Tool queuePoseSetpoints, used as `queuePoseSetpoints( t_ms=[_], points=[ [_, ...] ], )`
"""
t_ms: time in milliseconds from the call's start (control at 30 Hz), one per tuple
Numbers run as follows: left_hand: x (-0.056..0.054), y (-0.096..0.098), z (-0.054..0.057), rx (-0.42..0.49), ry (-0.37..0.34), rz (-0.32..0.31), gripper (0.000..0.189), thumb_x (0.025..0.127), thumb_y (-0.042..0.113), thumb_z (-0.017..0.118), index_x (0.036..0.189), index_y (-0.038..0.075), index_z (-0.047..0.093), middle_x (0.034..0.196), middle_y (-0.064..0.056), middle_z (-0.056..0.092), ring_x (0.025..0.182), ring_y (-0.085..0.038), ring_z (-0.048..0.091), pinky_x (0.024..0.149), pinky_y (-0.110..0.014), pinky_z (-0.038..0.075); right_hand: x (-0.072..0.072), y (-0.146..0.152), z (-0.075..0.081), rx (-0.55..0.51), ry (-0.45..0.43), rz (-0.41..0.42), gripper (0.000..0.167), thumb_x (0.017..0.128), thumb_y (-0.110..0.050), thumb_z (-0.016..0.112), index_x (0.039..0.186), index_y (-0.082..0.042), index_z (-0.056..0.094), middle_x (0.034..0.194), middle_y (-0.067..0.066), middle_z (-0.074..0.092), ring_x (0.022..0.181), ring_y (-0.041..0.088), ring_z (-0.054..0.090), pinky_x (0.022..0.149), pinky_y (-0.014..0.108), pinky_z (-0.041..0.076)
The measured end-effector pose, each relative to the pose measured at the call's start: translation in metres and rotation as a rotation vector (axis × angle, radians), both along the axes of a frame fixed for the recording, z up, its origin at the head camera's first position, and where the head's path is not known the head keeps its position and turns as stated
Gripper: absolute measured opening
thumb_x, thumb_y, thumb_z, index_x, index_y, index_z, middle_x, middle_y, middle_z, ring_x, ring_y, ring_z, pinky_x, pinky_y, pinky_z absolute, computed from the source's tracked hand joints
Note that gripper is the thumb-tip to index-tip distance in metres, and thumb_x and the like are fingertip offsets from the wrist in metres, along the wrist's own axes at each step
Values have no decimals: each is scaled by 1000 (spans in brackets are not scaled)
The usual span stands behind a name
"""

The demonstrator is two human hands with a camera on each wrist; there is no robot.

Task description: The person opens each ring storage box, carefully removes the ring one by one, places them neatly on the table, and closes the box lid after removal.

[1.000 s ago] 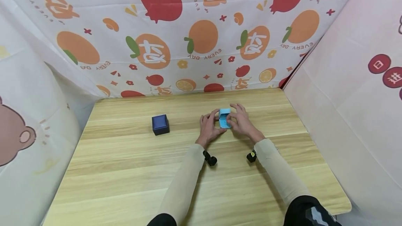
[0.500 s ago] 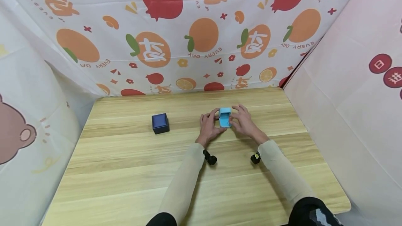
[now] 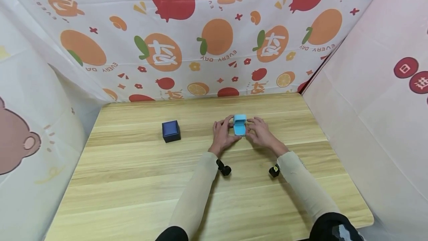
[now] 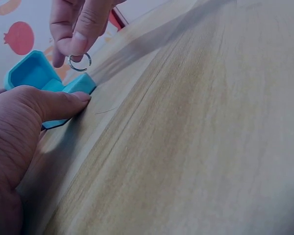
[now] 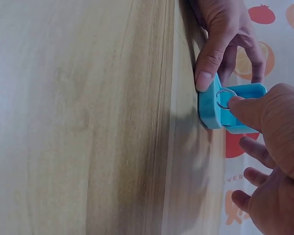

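1. We see the left hand [image 3: 222,137] gripping the open turquoise ring box [image 3: 239,117] near the worktop's [image 3: 133,181] far edge, thumb along the box's near side.
2. We see the right hand [image 3: 262,134] pinching a silver ring [image 4: 89,60] close by.

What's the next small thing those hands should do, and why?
Probably ease the ring a little farther from the turquoise box. The right hand pinches the ring, which shows outside the box in the left wrist view, and has shifted rightward over the last second; the left hand holds the open box on the table.
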State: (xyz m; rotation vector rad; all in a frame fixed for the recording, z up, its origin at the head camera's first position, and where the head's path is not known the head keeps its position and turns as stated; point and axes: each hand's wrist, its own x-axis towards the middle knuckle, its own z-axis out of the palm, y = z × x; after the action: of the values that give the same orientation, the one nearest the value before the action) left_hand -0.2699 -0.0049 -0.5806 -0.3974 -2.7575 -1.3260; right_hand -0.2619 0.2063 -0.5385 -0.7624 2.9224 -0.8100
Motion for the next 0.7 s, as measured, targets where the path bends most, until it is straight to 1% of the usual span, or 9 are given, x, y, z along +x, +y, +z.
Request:
queuePoseSetpoints(
  t_ms=[333, 567, 700],
  points=[
    [0, 0, 1, 10, -2, -2, 92, 77, 29, 90, 154, 25, 38, 130, -9, 71, 141, -35, 42, 126, -59, 5, 6, 1, 0, -4, -62, 3, 5, 92, -10, 70, 89, -11, 73, 154, 24, 47, 149, 53, 25, 114, 79, 17],
    [0, -1, 1, 2, -4, -2, 92, 78, 31, 89, 154, 26, 37, 131, -9, 70, 141, -35, 42, 126, -57, 5, 7, -1, -2, 2, -88, 0, 6, 94, -15, 70, 88, -14, 73, 154, 23, 47, 149, 53, 23, 112, 80, 19],
    [0, 0, 1, -4, 0, 0, 92, 78, 31, 89, 154, 26, 37, 131, -9, 71, 140, -35, 43, 126, -57, 5, 8, -3, -3, -6, -101, 4, 8, 94, -16, 69, 87, -15, 72, 154, 24, 46, 150, 54, 21, 112, 81, 18]
  ],
)
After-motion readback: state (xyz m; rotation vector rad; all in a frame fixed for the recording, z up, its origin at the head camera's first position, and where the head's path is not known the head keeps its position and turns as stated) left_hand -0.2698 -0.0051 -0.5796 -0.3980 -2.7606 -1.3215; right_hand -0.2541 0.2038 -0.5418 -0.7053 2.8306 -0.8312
